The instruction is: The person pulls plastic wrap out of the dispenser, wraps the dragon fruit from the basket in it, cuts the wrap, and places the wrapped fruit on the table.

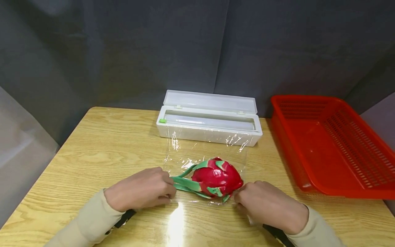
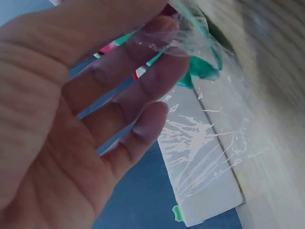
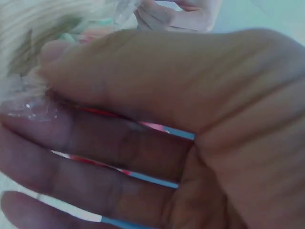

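A red dragon fruit [image 1: 217, 176] with long green leaf tips lies on its side on a sheet of clear cling film [image 1: 188, 163]. The film runs from the white dispenser box [image 1: 210, 133] down to both hands. At the fruit's leafy end, my left hand [image 1: 145, 188] pinches the near left part of the film between thumb and fingers. By the rounded end, my right hand [image 1: 268, 204] pinches the near right corner; crumpled film [image 3: 31, 102] shows at its fingertips in the right wrist view. Inside the box, under its raised lid [image 1: 210, 101], sits a film roll [image 1: 213, 121].
A red plastic basket [image 1: 321, 154] with slotted walls stands at the right of the wooden table [image 1: 92, 151]. A green slider [image 1: 162, 120] sits on the box's left end. Behind the table hangs a dark grey cloth [image 1: 148, 51].
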